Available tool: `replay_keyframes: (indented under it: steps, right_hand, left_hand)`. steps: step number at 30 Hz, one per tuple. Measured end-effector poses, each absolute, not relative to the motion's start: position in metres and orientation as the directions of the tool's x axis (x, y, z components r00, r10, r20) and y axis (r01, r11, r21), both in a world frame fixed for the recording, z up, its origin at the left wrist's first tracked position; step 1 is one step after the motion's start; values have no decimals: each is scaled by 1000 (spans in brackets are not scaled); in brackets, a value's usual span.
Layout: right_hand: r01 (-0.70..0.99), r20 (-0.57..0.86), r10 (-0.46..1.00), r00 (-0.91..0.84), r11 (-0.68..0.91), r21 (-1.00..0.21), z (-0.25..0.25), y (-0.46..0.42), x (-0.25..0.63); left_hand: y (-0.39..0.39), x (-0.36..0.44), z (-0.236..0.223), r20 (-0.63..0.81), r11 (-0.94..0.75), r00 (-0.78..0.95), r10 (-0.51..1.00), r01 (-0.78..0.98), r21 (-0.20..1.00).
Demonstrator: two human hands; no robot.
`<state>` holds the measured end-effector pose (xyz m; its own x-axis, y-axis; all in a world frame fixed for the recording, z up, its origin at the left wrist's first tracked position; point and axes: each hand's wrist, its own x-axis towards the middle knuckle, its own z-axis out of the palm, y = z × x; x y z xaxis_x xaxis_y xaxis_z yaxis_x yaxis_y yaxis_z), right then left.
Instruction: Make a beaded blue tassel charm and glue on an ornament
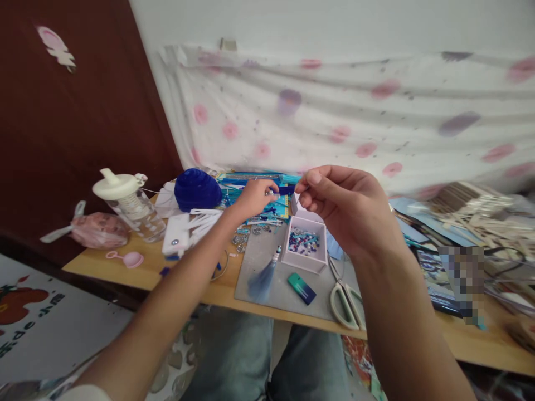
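My left hand [256, 199] reaches over the back of the table, fingers curled by a small shiny silvery piece [270, 192] too small to name. Blue and turquoise cords [251, 177] lie around it. Raised in front of the table's right half, my right hand [346, 203] is closed in a pinch; whatever its fingertips hold is too small to make out. Below it, a white box [308, 260] contains many small coloured beads [304, 240]. A blue tassel [263, 278] with beads at its top lies on the grey mat [246, 278].
Scissors [346, 301] and a green-blue packet [301, 288] lie near the front edge. At left are a dark blue velvety bundle [197, 190], a lidded clear cup [134, 209], a white device [176, 236] and a pink bag [100, 229]. Pale strips [468, 206] clutter the right.
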<state>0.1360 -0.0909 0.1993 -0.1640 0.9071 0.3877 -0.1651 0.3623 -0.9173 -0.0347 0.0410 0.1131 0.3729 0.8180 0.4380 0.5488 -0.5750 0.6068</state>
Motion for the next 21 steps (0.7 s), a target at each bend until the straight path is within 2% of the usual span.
replay_keyframes:
  steps: [3, 5, 7, 9, 12, 17, 19, 21]
  right_hand:
    - [-154, 447, 875, -188, 423, -893, 212, -112, 136]
    - [-160, 478, 853, -208, 452, -877, 221, -128, 135]
    - [-167, 486, 843, -230, 458, -873, 229, -143, 134]
    - [-180, 464, 846, -264, 429, -885, 237, -156, 133]
    - [-228, 411, 857, -309, 353, -907, 241, -169, 132]
    - [-302, 369, 866, -339, 271, -914, 227, -172, 132]
    - [-320, 356, 868, -348, 247, -915, 218, -169, 132]
    - [-338, 338, 873, -353, 218, -916, 209, -165, 130]
  left_hand:
    - [-10, -41, 91, 392, -507, 340, 855, 385, 771]
    - [-35, -46, 64, 283, -391, 368, 886, 264, 882]
    - [-50, -50, 36, 168, -285, 409, 897, 244, 927]
    - [-58, -50, 12, 106, -257, 437, 893, 301, 918]
    - [-66, -46, -7, 98, -272, 416, 904, 383, 883]
    - [-70, -42, -7, 172, -414, 422, 890, 590, 693]
    - [-68, -44, -3, 211, -453, 430, 878, 598, 661]
    - [-69, -46, 1, 259, -460, 412, 874, 525, 716]
